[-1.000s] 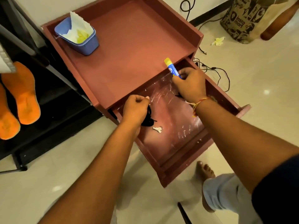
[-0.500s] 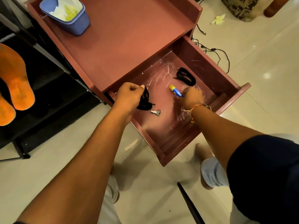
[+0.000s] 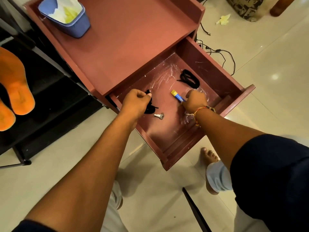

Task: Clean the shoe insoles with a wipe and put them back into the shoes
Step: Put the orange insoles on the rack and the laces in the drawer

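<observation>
Two hands are down in the open drawer (image 3: 209,64). The left hand (image 3: 135,104), at the drawer's left side, is curled into a fist around a black lace (image 3: 151,107), thumb pressed to forefinger. The right hand (image 3: 194,100), near the drawer's middle, is closed round the lower end of a blue tube (image 3: 177,96) whose yellow cap points toward the drawer's back. A key (image 3: 159,116) lies on the drawer floor between the hands. A second lace (image 3: 190,79) is coiled in the drawer's far right corner. The orange insoles (image 3: 18,91) rest on a dark rack (image 3: 50,97), well left of the drawer. The wipes (image 3: 60,10) sit in a blue tub (image 3: 78,29) on the cabinet top beyond the drawer.

This looks like a side step of sorting small things. It would go best with tube and lace laid flat on the drawer floor, clear of the key. Loose ends should be tucked inside the drawer walls so nothing snags when it slides, and both hands freed before a wipe is fetched.

The right fingers are hidden behind the back of the hand, so that grip is partly inferred. The tube's label is too small to read. One insole is cut off by the frame edge, no shoes are in view, and whether the insoles have been wiped cannot be told.
</observation>
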